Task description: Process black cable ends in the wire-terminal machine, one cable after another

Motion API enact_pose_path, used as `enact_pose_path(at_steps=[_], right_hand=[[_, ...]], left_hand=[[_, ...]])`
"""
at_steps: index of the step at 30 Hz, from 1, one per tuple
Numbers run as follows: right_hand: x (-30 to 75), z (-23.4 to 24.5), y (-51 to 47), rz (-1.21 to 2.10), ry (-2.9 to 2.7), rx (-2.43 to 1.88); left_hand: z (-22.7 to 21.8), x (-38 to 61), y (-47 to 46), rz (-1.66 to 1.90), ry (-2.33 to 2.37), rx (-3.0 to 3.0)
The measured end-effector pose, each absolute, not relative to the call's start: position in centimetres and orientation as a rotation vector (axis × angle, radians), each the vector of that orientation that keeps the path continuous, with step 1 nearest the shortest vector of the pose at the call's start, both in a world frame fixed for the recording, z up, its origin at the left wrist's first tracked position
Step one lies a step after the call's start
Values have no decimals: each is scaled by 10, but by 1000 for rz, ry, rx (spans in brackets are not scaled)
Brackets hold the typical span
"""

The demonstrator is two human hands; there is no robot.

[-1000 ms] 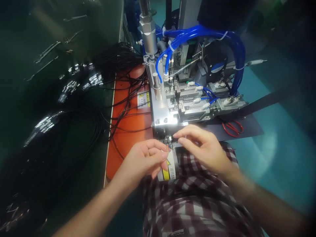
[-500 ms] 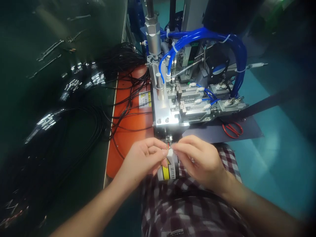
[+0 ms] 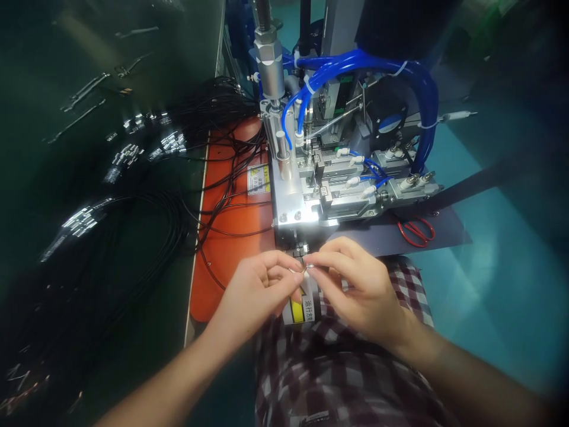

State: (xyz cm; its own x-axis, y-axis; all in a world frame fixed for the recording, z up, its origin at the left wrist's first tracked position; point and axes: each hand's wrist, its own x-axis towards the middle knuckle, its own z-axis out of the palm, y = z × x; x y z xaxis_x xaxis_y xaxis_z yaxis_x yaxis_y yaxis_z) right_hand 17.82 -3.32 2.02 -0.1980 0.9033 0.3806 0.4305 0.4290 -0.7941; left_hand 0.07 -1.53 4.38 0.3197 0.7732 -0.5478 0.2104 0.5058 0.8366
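The right hand [image 3: 362, 284] had come in from the right. A second earlier its thumb and forefinger had stood apart, with a gap between it and the left hand [image 3: 262, 284]; by this moment its tips were at the left fingertips, nearly touching them. The left hand had kept much the same place and bend. The change seemed to mean that both hands were now working on one small spot rather than one hand holding alone.

The left hand was pinched together at thumb and forefinger, the other fingers curled beneath. The right hand's thumb and forefinger were almost closed, with a pale bit of thin wire [image 3: 310, 267] between their tips. The wire was at the meeting point of the two hands, near side of a small metal fitting [image 3: 302, 248] on the machine [image 3: 293, 201], and above a label with a yellow arrow [image 3: 297, 311].

The short visible stretch of wire had its long axis running roughly left to right, from one pinch to the other. Its end was too small to make out, so which way it pointed could not be told. Red-handled scissors [image 3: 416, 231] lay farther right; black cables [image 3: 229, 196] crossed the orange surface [image 3: 242, 252] on the left.
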Motion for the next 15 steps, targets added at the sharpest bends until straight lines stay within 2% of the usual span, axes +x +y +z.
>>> enact_pose_path(at_steps=[7,9,15], right_hand=[[177,14,-41,494,-1851,-1126],[174,13,-42,566,-1787,-1174],[163,19,-39,1637,-1066,-1377]], left_hand=[[43,2,-14,479,1227,1015],[43,3,-17,522,1238,1033],[41,6,-24,723,1236,1136]])
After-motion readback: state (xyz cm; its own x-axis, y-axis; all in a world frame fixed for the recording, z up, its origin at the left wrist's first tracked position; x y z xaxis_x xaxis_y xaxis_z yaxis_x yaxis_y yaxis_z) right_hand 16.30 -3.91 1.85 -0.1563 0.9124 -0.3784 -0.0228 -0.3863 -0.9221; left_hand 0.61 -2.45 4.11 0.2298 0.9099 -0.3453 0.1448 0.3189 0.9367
